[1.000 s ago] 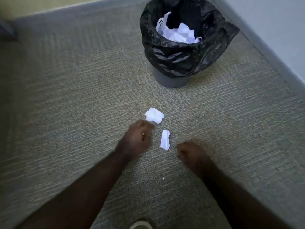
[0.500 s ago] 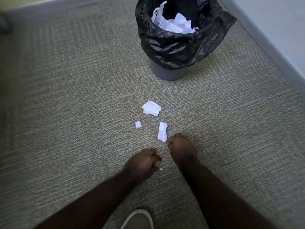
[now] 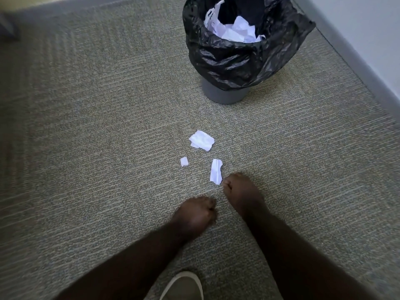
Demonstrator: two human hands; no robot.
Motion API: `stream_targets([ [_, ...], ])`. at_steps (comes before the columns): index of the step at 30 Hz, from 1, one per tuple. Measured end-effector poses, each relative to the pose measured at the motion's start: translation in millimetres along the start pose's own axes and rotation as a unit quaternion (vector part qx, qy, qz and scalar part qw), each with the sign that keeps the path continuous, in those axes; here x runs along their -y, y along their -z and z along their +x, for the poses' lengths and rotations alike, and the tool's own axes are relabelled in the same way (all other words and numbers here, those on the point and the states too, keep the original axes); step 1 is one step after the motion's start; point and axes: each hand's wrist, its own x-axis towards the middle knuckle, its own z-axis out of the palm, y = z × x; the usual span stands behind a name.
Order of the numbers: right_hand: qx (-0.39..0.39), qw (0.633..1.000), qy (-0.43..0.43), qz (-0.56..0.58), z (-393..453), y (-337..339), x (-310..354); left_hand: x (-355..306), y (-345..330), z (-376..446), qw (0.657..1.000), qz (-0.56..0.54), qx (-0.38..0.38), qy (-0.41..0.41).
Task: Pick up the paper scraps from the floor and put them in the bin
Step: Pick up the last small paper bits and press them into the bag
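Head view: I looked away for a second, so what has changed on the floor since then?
The left hand drew back toward the person, uncovering a small scrap. The right hand moved forward to the near end of the long scrap; whether it grips it cannot be told. The big scrap, the long scrap and the bin stayed put.

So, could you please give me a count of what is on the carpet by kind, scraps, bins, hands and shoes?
Paper scraps on the carpet: 3, the large crumpled scrap, the tiny scrap, the long scrap
Bins: 1, the bin
Hands: 2, left hand, right hand
Shoes: 1, the shoe
Total: 7
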Motion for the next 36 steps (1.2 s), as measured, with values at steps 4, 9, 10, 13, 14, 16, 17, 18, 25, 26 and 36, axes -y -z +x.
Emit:
stream_targets([
  [4, -0.008, 0.999, -0.004, 0.039, -6.7, 8.2, -6.7, 2.2, -3.3, -3.1, 0.998, 0.034, -0.031, -0.041],
  [9, -0.013, 0.998, -0.041, 0.049, -11.6, 19.3, -17.9, 3.5, -19.9, -6.5, 0.994, 0.049, -0.075, -0.061],
  [10, -0.017, 0.998, -0.043, 0.051, -11.9, 20.8, -21.2, 3.4, -21.8, -6.4, 0.994, 0.043, -0.077, -0.060],
  [13, -0.022, 0.996, -0.058, 0.067, -12.8, 25.1, -29.0, 4.7, -16.1, -7.9, 0.995, 0.006, -0.093, -0.027],
  [14, -0.025, 0.995, -0.061, 0.073, -13.1, 26.0, -30.7, 7.3, -13.6, -8.6, 0.994, -0.002, -0.105, -0.009],
  [16, -0.034, 0.994, -0.061, 0.082, -13.5, 28.2, -33.3, 13.2, -9.8, -10.6, 0.991, -0.062, -0.111, 0.033],
  [17, -0.036, 0.994, -0.061, 0.085, -13.7, 28.9, -34.1, 15.2, -6.9, -11.7, 0.989, -0.095, -0.101, 0.056],
  [18, -0.036, 0.994, -0.060, 0.087, -13.8, 29.5, -34.7, 16.5, -5.5, -11.9, 0.987, -0.109, -0.091, 0.074],
  [25, -0.010, 0.995, -0.042, 0.089, -16.9, 26.9, -37.3, 7.8, -9.7, -6.9, 0.998, -0.048, -0.019, -0.032],
  [26, -0.011, 0.996, -0.039, 0.085, -17.6, 25.4, -37.9, 7.6, -12.6, -6.3, 0.998, -0.031, -0.014, -0.045],
  [36, -0.028, 0.994, -0.026, 0.101, -21.7, 18.0, -39.5, 1.1, -22.4, -5.7, 0.998, -0.005, -0.034, -0.051],
])
